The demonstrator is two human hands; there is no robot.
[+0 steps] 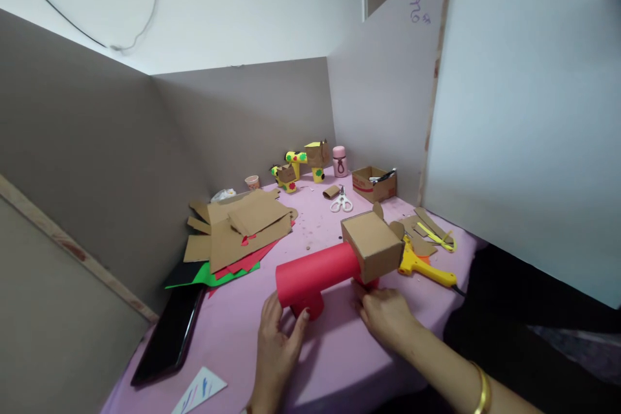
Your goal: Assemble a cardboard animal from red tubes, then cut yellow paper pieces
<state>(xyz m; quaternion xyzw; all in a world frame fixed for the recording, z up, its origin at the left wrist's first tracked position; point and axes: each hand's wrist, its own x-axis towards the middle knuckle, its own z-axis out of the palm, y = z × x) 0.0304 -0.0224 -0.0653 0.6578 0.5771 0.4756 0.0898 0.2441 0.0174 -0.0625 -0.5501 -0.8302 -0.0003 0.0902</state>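
Observation:
A cardboard animal figure stands on the table in front of me, with a red paper-covered tube body [315, 273] and a plain brown box head [372, 242]. Round cardboard pieces stick out by the head, like ears. My left hand [280, 339] has its thumb and fingers about the short red rear leg [310, 305]. My right hand [384, 315] is closed at the front leg, partly behind which its fingertips are hidden. To the right of the head lies a yellow hot glue gun [427, 268], partly covered by it.
Cardboard sheets [257, 213] and coloured paper lie at left, beside a black tablet-like slab [169, 336]. Farther back are white scissors [341, 202], yellow spotted animal figures [317, 158], a pink bottle [339, 163] and an open box [373, 187]. Cardboard scraps [420, 233] lie right; partitions enclose the table.

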